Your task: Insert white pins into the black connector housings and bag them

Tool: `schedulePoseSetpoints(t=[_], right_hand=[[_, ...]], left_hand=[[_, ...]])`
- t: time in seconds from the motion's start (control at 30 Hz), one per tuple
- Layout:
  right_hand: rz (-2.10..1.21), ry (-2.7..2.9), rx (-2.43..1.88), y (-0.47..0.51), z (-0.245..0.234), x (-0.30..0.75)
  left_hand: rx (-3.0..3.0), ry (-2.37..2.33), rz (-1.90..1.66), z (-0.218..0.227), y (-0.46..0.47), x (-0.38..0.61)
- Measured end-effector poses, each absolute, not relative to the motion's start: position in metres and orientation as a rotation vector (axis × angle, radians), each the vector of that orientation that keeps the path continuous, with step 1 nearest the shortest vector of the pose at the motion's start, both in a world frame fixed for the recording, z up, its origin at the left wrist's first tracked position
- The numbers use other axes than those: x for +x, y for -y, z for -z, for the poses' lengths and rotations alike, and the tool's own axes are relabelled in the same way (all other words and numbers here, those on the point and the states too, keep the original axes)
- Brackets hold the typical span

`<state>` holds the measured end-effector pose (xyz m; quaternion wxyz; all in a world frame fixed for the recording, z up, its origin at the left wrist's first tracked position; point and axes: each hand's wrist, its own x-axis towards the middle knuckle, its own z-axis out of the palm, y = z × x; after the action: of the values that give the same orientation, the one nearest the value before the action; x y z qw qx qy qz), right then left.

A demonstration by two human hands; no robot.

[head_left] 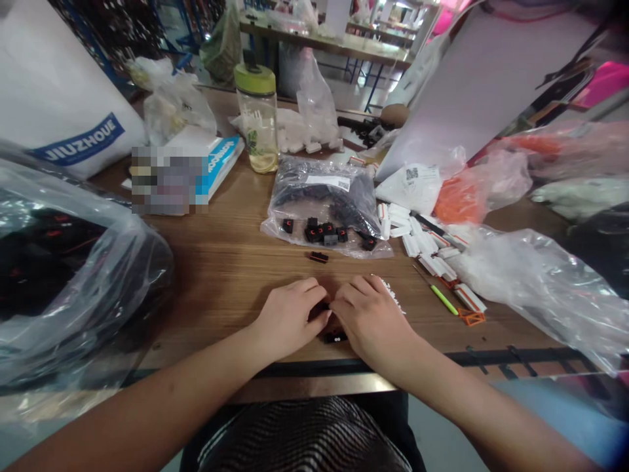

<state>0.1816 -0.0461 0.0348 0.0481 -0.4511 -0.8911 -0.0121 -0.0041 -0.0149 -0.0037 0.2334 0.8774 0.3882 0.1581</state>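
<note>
My left hand [296, 313] and my right hand [371, 318] meet near the table's front edge, fingers curled and thumbs close together. Both look closed in a pinch. Something small and dark shows between the fingertips, mostly hidden by them. Just below, beside the right hand, lies a black plastic connector housing [336, 337] with two white spots. Small white pieces [392, 295] are heaped behind the right hand and partly covered by it. Beyond the hands a black connector with an orange edge [318, 257] rests on the wood.
A clear bag of black connectors [319, 190] lies ahead, with several loose ones on its front. White-and-orange parts [417, 236], a green-handled pick [443, 299] and an orange frame [472, 317] lie right. A bottle [258, 124] stands behind; a large plastic bag [122, 262] is left.
</note>
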Motion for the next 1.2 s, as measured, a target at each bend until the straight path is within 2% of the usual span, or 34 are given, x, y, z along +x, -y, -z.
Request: schedulePoseSetpoints(t=[0.17, 0.43, 0.6, 0.83, 1.0, 1.07, 1.2], right_hand=[[-0.2, 2.571, -1.371, 0.049, -0.042, 0.196], [-0.136, 2.618, -1.37, 0.053, -0.033, 0.192], [-0.444, 2.452, -1.386, 0.047, -0.031, 0.201], [-0.44, 2.434, -1.437, 0.044, -0.026, 0.204], [-0.601, 2.468, -1.392, 0.034, -0.034, 0.208], [-0.585, 2.468, -1.418, 0.024, -0.038, 0.21], [-0.345, 2.38, -1.588, -0.007, -0.038, 0.201]], left_hand=[[2.404, -1.071, -0.47, 0.003, 0.015, -0.004], [2.358, -1.057, -0.501, 0.003, 0.016, -0.003], [2.383, -1.036, -0.531, 0.006, 0.015, -0.005], [2.385, -1.038, -0.537, 0.006, 0.015, -0.004], [2.376, -1.017, -0.532, 0.004, 0.016, -0.005], [2.371, -1.01, -0.525, 0.004, 0.016, -0.005], [2.36, -0.988, -0.522, 0.003, 0.016, -0.006]])
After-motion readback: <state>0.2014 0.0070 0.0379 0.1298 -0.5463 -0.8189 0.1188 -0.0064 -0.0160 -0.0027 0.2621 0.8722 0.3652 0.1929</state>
